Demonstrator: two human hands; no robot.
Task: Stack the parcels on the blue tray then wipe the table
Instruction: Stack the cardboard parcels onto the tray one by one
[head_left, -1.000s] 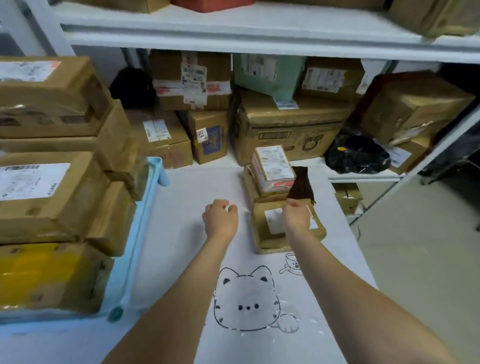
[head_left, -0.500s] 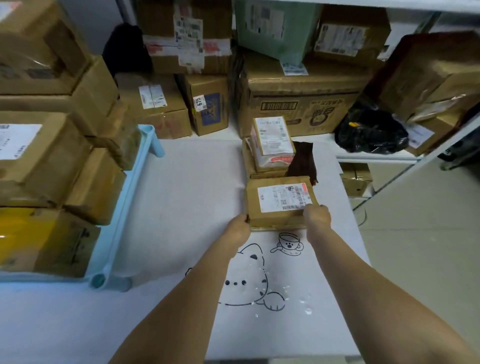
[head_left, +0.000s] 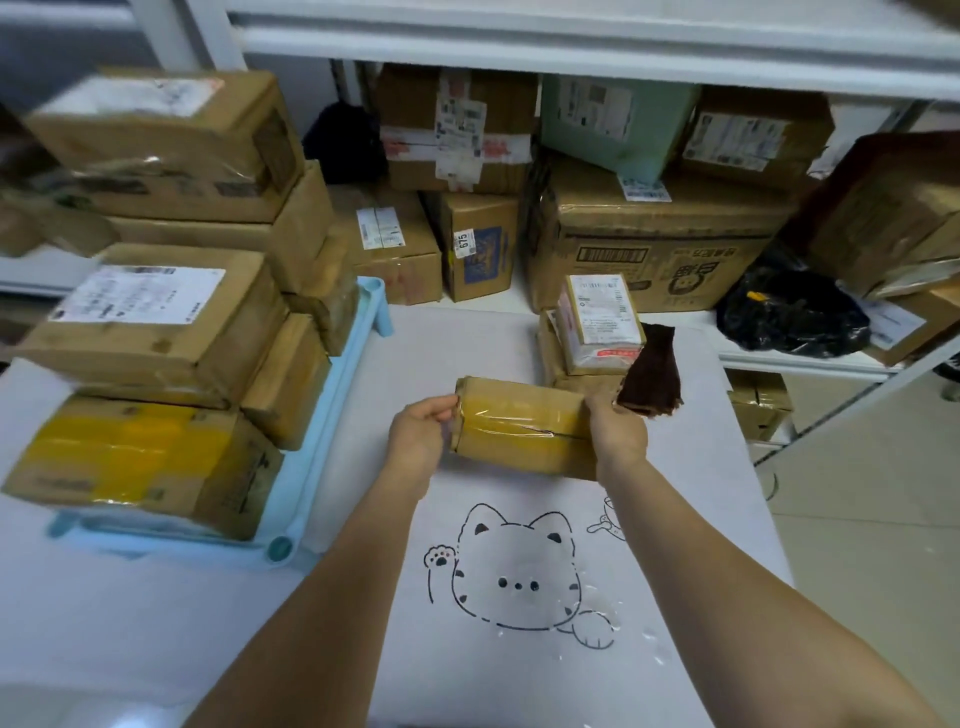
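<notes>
Left hand (head_left: 418, 441) and right hand (head_left: 615, 434) are gripping a taped parcel (head_left: 519, 428) above the bench (head_left: 363, 597). Blue tray (head_left: 311, 467), left, is holding stacked cardboard parcels (head_left: 156, 338).

White metal shelving unit (head_left: 571, 47) spans far side, upper shelf board running across top. Lower shelf packed with cardboard boxes (head_left: 649, 244), one pale green box (head_left: 618, 124), black plastic bag (head_left: 789, 317) at right. Diagonal white shelf frame bar (head_left: 857, 400) at right edge. Pale tiled floor (head_left: 857, 519) at right. Light even, soft, no hard shadows.
</notes>
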